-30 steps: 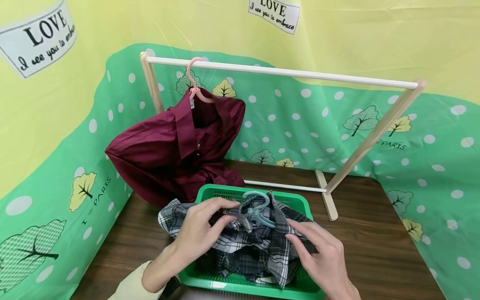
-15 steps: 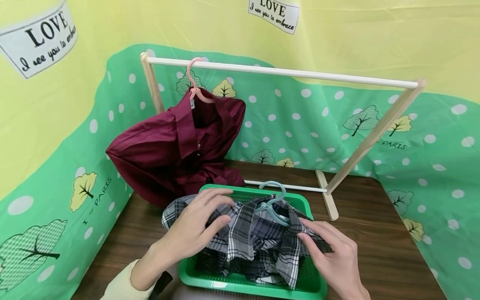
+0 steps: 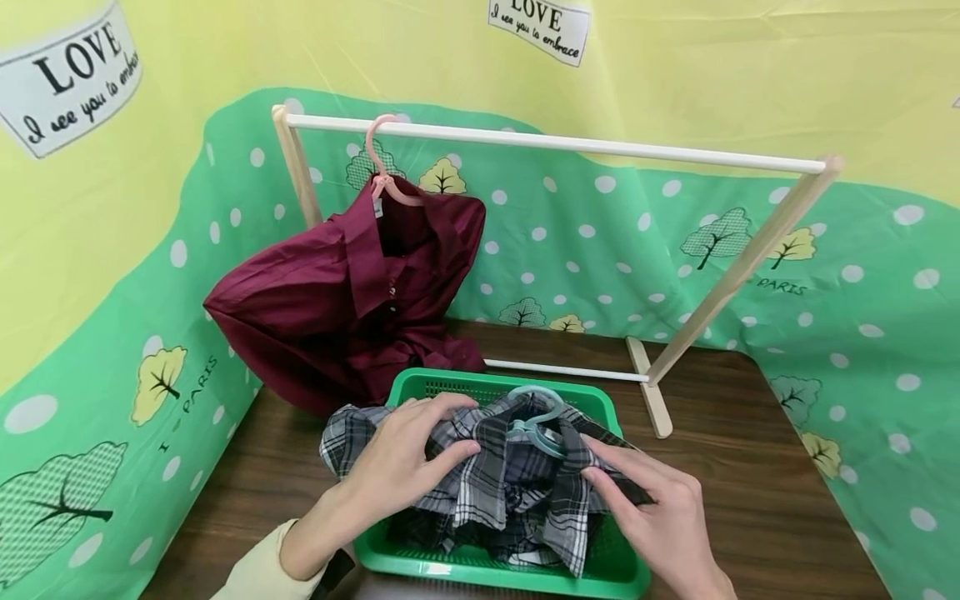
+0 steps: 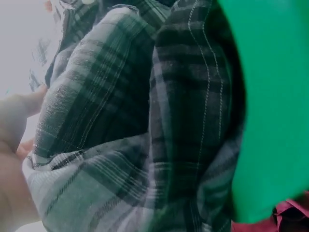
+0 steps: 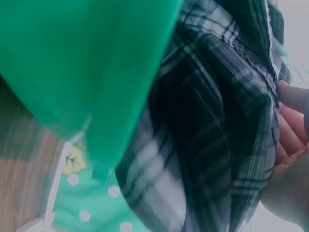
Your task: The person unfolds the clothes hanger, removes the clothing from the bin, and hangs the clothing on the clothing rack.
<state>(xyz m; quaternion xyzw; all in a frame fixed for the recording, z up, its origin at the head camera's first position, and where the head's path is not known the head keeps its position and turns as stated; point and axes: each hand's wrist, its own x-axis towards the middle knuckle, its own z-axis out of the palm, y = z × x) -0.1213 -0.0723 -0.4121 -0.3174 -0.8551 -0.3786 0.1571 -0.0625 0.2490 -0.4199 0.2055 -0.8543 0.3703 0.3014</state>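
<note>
A grey-and-black plaid shirt (image 3: 480,479) lies bunched over a green basket (image 3: 502,575), with a light blue hanger (image 3: 536,429) in its neck. The hanger's hook leans back over the collar. My right hand (image 3: 660,508) pinches the shirt's right front edge near the collar, between thumb and fingers; the right wrist view shows the plaid cloth (image 5: 207,121) at the fingertips. My left hand (image 3: 397,450) rests on the shirt's left shoulder, thumb and fingers spread apart beside the collar. Plaid folds (image 4: 106,96) fill the left wrist view.
Behind the basket stands a clothes rack with a white rod (image 3: 555,143) and wooden legs (image 3: 742,271). A maroon shirt (image 3: 352,292) hangs at its left on a pink hanger (image 3: 382,179). Patterned cloth surrounds the dark wooden table (image 3: 757,492).
My left hand has let go of the shirt's left collar edge and now lies spread on the shoulder. The hanger hook rose, then tipped back lower. My right hand keeps its pinch.
</note>
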